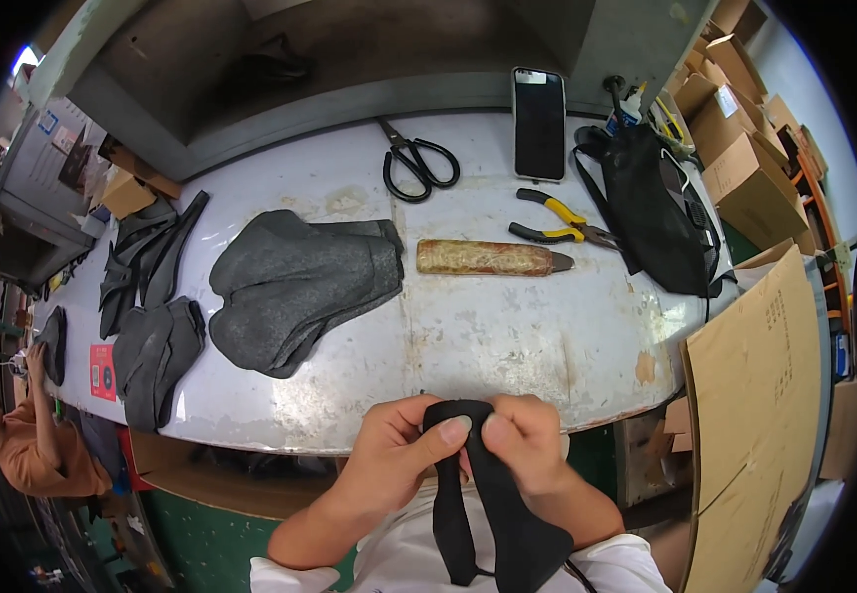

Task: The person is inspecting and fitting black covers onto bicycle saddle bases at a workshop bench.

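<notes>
A soft black piece shaped like a shoe upper point(512, 514) hangs over my lap at the table's near edge, its top bent into a loop and two long sides dangling. My left hand point(394, 450) is closed on the loop's left side, thumb pressed on the front face. Closed on the top right corner is my right hand point(529, 440), its thumb beside the left one; the fingers behind are partly hidden. Beyond my hands on the white table point(468, 356) lie a stack of dark grey cut pieces point(300, 287) and a tape-wrapped blade point(488, 259).
Farther back are black-handled scissors point(418, 168), yellow-and-black pliers point(562, 219), a phone point(539, 128) and a black bag point(651, 198). More dark pieces point(157, 356) lie left, by a red card point(103, 373). Cardboard point(754, 425) stands right. Another person point(48, 445) works at far left.
</notes>
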A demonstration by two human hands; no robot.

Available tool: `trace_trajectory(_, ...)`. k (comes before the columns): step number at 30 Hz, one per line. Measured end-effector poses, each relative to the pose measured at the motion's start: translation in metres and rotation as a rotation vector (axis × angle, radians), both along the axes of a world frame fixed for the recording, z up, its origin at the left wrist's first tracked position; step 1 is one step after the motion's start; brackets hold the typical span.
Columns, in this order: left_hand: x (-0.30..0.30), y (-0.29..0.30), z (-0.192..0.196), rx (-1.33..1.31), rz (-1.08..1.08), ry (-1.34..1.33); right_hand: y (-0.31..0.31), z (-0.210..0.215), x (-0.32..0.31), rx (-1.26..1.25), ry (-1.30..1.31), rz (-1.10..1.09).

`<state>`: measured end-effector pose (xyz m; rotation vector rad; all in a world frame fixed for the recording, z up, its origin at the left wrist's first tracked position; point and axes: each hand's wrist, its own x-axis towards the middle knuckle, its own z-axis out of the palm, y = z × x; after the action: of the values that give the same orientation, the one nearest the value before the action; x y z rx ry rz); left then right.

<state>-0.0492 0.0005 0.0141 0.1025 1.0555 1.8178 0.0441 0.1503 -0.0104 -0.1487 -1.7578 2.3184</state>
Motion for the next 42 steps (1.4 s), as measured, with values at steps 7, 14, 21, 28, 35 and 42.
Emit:
trace_trajectory(7, -0.019, 0.001, 0.016, -0.036, -0.082, -0.061, 0.009, -0.018, 0.003, -0.042, -0.098, -0.030)
trace_trajectory(14, -0.093, 0.007, 0.093, -0.069, 0.376, 1.115, 0.052, -0.026, 0.036, 0.257, -0.072, -0.460)
trace_trajectory(21, -0.231, 0.078, 0.102, -0.128, 0.433, 1.673, 0.057, -0.032, 0.035, 0.440, 0.034, -0.542)
trace_trajectory(28, -0.351, 0.101, 0.031, -0.725, 0.362, 1.831, 0.062, -0.039, 0.040, 0.459, 0.060, -0.497)
trace_trajectory(35, -0.385, 0.094, 0.001, -1.298, 0.536, 1.993, 0.060, -0.040, 0.040, 0.436, 0.034, -0.575)
trace_trajectory(42, -0.313, 0.046, 0.024, -0.325, 0.434, 2.301, 0.058, -0.037, 0.037, 0.468, 0.035, -0.557)
